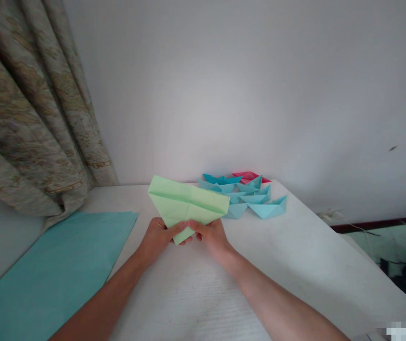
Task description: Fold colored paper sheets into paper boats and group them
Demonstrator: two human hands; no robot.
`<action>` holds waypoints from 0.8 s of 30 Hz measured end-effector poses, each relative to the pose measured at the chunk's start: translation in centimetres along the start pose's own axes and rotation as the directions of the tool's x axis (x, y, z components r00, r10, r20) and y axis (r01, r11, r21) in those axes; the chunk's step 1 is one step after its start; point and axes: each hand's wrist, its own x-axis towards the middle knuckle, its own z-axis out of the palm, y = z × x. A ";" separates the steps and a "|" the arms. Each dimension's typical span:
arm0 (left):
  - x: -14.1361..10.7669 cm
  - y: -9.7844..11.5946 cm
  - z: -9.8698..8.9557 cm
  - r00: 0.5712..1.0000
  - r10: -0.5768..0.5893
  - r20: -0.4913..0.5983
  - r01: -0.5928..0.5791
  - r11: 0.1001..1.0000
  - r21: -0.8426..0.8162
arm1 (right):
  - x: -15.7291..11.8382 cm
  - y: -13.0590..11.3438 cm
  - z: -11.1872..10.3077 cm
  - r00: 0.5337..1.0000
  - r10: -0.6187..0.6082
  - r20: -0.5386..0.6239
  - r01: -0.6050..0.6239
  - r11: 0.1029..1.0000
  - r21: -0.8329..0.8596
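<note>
Between my two hands is a folded sheet of light green paper (188, 201), tilted up above the white table. It has a broad band along its top and narrows to a point at the bottom. My left hand (158, 240) grips its lower left side, thumb on the front. From the lower right, my right hand (212, 237) pinches it too, its thumb close to the left one. The fingers behind the paper are partly hidden. Just beyond my right hand, several light blue paper boats (266, 208) stand grouped on the table, some partly covered by the green paper.
A darker blue paper boat (222, 179) and a pink paper boat (250, 177) sit at the back by the wall. Large teal sheets (64, 260) lie on the left of the white table (295, 279). A patterned curtain (35, 104) hangs at the left.
</note>
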 end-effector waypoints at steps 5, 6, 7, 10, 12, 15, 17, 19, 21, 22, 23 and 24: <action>0.0 0.0 -0.2 0.999 -0.038 0.016 0.038 0.999 0.007 | 0.4 -0.1 -0.4 0.974 0.019 -0.225 -0.008 0.999 0.052; 0.0 -0.1 -0.2 0.999 -0.040 0.005 0.040 0.999 0.013 | 0.6 -0.2 -0.6 0.962 0.017 -0.272 0.001 0.998 0.067; 0.1 -0.2 -0.3 0.999 -0.043 -0.007 0.043 0.999 0.013 | 0.7 -0.3 -0.8 0.951 0.017 -0.309 0.008 0.997 0.081; 0.1 -0.4 -0.3 0.998 -0.062 -0.025 0.061 0.998 -0.017 | 1.1 -0.5 -1.1 0.932 0.021 -0.361 0.023 0.993 0.119; 0.2 -0.5 -0.1 0.996 -0.080 -0.040 0.078 0.995 -0.061 | 1.1 -0.5 -1.1 0.936 0.026 -0.351 0.017 0.993 0.118; 0.0 -0.2 0.2 0.991 -0.086 -0.101 0.072 0.988 -0.138 | 0.8 -0.2 -0.7 0.961 0.056 -0.271 -0.032 0.996 0.089; -0.1 0.1 0.3 0.987 -0.074 -0.143 0.048 0.984 -0.174 | 0.6 0.0 -0.5 0.975 0.077 -0.207 -0.065 0.996 0.063; -0.1 0.3 0.3 0.984 -0.062 -0.169 0.028 0.981 -0.194 | 0.6 0.0 -0.5 0.975 0.079 -0.206 -0.073 0.997 0.040; -0.1 0.4 0.2 0.982 -0.056 -0.182 0.019 0.979 -0.202 | 0.7 -0.1 -0.8 0.960 0.060 -0.273 -0.049 0.998 0.045; -0.1 0.4 0.1 0.981 -0.058 -0.183 0.020 0.979 -0.204 | 0.8 -0.3 -1.0 0.948 0.044 -0.316 -0.028 0.998 0.056; -0.1 0.3 0.1 0.980 -0.064 -0.187 0.024 0.978 -0.209 | 0.9 -0.4 -1.2 0.935 0.027 -0.353 -0.002 0.998 0.070; 0.0 0.3 0.1 0.978 -0.073 -0.195 0.029 0.976 -0.218 | 0.9 -0.5 -1.3 0.926 0.011 -0.377 0.021 0.996 0.083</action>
